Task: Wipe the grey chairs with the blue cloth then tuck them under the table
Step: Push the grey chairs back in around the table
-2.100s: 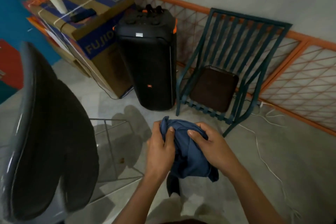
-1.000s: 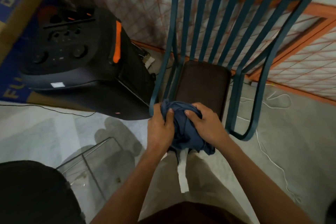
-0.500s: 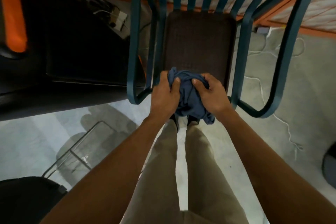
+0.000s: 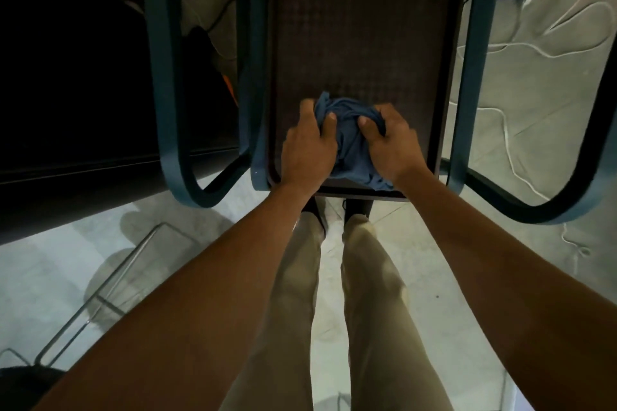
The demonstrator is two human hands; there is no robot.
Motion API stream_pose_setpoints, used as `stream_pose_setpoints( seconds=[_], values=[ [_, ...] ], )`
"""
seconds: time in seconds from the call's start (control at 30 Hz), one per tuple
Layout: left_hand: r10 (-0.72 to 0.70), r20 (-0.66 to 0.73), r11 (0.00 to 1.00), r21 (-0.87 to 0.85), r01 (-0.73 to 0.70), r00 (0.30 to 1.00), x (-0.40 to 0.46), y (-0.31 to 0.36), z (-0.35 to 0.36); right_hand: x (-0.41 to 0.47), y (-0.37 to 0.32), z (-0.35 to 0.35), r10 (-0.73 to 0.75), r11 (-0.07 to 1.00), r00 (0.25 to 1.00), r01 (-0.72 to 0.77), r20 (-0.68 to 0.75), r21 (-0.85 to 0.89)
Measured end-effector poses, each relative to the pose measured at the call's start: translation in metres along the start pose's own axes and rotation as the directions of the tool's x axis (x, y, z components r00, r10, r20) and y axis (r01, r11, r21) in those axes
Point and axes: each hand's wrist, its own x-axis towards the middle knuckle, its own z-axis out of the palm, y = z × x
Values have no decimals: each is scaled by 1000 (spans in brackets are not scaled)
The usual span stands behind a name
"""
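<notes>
Standing over chair [image 4: 354,43], teal metal frame with dark woven seat, filling upper half of head view from 10 to 2 o'clock. Seat's long axis running 12 to 6, front edge nearest legs, back slats off the top edge. Armrest loops at 9 and 3 o'clock of seat, left loop [image 4: 173,110] beside big black speaker [image 4: 66,93], right loop [image 4: 467,110] over floor [image 4: 534,277] with white cable [image 4: 521,53] trailing. Wire frame [image 4: 110,287] on floor at 8 o'clock. Table not in view; frame looks teal rather than grey under this light, so match to task's chairs is a judgement only.

Blue cloth [image 4: 350,143] bunched at front edge of seat, about 6 o'clock of seat centre, touching or just above the weave, cannot tell which. Left hand [image 4: 309,150] gripping cloth's 9 o'clock side, thumb on top. Right hand [image 4: 390,147] gripping its 3 o'clock side, thumb dug into folds. Both sets of fingers clenched round fabric, none free. Both hands equally near the seat.

Unwiped seat lying ahead toward 12 o'clock from fingers, so likely next stroke a push away along long axis, probably with cloth flattened first. Wiping judged just starting; tucking not yet done.
</notes>
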Motion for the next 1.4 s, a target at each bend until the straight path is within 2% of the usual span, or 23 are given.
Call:
stream_pose_setpoints(
  seconds=[0.17,0.33,0.5,0.67,0.83,0.93,1.1,1.23,1.4],
  values=[
    [-10,-29,998,57,11,1000,9,-3,21,12,8,1,-21,986,999,16,-32,-168],
    [-9,37,996,89,6,999,14,-1,23,20,5,-7,-11,931,1000,5,-14,-366],
    [-53,145,974,225,19,988,6,2,10,9,-1,-19,36,917,997,-4,74,-398],
    [-54,148,982,186,26,988,-25,9,-18,-30,-13,-28,37,929,994,2,100,-370],
    [18,74,998,59,-22,997,-78,32,-59,-89,-39,-43,-27,938,988,78,152,-338],
    [8,35,1000,11,-8,999,-113,55,-85,-125,-68,-54,-70,942,986,115,153,-315],
    [26,-45,996,-82,-29,999,-171,91,-132,-177,-126,-73,-216,926,963,255,162,-280],
    [47,-141,986,-152,-68,989,-213,110,-173,-213,-174,-85,-337,881,919,385,205,-276],
    [84,-291,973,-180,-141,953,-266,131,-231,-261,-237,-94,-484,789,826,555,290,-263]
  ],
)
